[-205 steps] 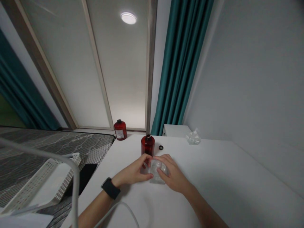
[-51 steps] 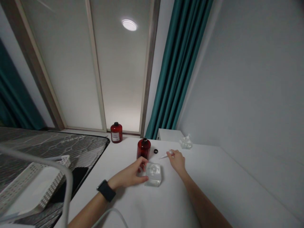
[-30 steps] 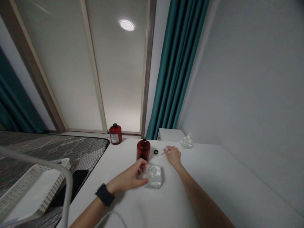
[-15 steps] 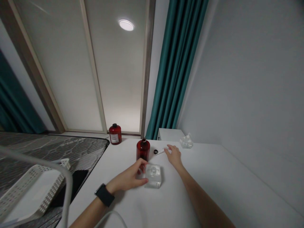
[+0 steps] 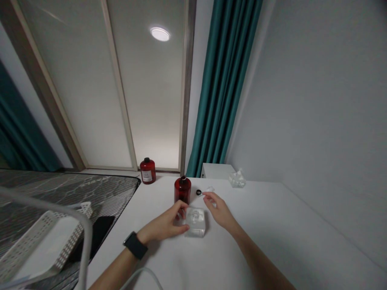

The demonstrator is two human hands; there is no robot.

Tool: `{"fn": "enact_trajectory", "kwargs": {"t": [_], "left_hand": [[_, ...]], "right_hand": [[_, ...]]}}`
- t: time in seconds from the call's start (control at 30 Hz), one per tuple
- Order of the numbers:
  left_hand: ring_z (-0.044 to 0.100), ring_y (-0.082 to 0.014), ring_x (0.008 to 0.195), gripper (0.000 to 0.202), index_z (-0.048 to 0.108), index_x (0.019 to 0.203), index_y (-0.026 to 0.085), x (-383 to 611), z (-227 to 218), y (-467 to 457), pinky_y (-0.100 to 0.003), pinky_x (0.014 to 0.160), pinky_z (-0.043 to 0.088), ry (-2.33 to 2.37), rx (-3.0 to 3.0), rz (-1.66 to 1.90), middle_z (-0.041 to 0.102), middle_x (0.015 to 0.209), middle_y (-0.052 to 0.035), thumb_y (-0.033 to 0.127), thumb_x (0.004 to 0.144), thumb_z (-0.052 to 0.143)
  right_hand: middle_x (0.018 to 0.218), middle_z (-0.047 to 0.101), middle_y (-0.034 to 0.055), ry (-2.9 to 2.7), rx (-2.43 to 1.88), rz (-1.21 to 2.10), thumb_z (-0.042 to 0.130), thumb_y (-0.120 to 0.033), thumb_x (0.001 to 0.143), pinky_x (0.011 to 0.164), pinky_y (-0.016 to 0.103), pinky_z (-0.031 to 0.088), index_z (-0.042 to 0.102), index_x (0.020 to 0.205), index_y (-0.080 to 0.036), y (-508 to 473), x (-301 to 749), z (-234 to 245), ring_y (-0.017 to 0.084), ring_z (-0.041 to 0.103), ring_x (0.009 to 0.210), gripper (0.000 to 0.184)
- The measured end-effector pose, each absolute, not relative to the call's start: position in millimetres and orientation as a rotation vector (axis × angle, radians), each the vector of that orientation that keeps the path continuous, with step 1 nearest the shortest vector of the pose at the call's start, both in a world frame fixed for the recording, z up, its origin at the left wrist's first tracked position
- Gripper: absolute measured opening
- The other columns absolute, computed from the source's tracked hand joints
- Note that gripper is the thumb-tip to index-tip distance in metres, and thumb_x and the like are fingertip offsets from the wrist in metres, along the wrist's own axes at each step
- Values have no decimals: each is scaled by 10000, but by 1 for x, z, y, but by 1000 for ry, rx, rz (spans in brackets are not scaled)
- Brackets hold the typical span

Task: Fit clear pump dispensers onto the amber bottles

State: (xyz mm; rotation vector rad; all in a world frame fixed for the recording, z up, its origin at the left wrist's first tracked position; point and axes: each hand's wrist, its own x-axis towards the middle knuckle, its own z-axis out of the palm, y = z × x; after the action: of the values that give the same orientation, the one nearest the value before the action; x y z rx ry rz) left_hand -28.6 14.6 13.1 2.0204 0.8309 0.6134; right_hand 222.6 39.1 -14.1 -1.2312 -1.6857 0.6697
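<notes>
My left hand [image 5: 168,222] is closed on the left side of a clear square glass bottle [image 5: 196,222] that stands on the white table [image 5: 272,225]. My right hand [image 5: 219,210] hovers just right of and behind the bottle, fingers loosely apart and holding nothing. A small white pump piece [image 5: 209,189] lies on the table beyond its fingertips, beside a black cap [image 5: 198,192]. An uncapped dark red bottle [image 5: 182,190] stands right behind the glass bottle.
A second red bottle [image 5: 147,170] with a black cap stands by the window. Crumpled clear plastic [image 5: 237,179] and a white box [image 5: 216,171] sit at the table's far edge. A white perforated basket [image 5: 45,241] and a black flat object [image 5: 97,238] lie on the mattress at left.
My right hand let go of the white pump piece beside the black cap and has drawn back toward the glass bottle. My left hand has kept its hold on the bottle.
</notes>
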Motion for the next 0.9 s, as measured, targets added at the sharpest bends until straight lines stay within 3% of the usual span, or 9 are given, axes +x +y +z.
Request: {"fn": "enact_trajectory", "kwargs": {"t": [0.23, 0.33, 0.47, 0.73, 0.9], "left_hand": [[541, -213, 1009, 421, 451, 1190, 201, -28, 14, 13, -369, 928, 457, 820, 2005, 616, 560, 1106, -57, 263, 838, 675], [543, -209, 991, 420, 455, 1184, 194, -28, 13, 14, -362, 917, 459, 817, 2003, 622, 556, 1102, -61, 278, 841, 682], [547, -207, 994, 406, 459, 1185, 193, -30, 13, 14, -349, 903, 461, 808, 1999, 621, 564, 1086, -54, 296, 857, 676], [566, -200, 969, 442, 503, 1231, 190, -33, 15, 16, -328, 880, 465, 822, 2013, 612, 603, 1083, -46, 325, 854, 692], [618, -188, 865, 240, 660, 1081, 182, -35, 23, 19, -286, 782, 470, 912, 2026, 709, 698, 1005, -41, 336, 907, 596]], "right_hand": [[1112, 728, 81, -1650, -1148, 924, 427, -449, 976, 925, 383, 518, 660, 1203, -223, 0, 212, -16, 240, 677, 1038, 395], [1197, 699, 79, -1664, -1116, 980, 446, -414, 968, 995, 398, 481, 659, 1212, -236, -4, 211, -13, 245, 639, 1121, 371], [1157, 680, 60, -1707, -1067, 1057, 529, -295, 891, 996, 414, 478, 668, 1183, -245, -6, 214, -8, 251, 631, 1098, 328], [1401, 514, 106, -1918, -1021, 1172, 742, -199, 714, 1115, 463, 366, 429, 1421, -229, -12, 220, -4, 290, 512, 1275, 774], [1374, 531, 97, -1878, -1120, 1096, 743, -153, 709, 1133, 456, 352, 470, 1380, -222, -14, 210, -6, 278, 504, 1285, 728]]}}
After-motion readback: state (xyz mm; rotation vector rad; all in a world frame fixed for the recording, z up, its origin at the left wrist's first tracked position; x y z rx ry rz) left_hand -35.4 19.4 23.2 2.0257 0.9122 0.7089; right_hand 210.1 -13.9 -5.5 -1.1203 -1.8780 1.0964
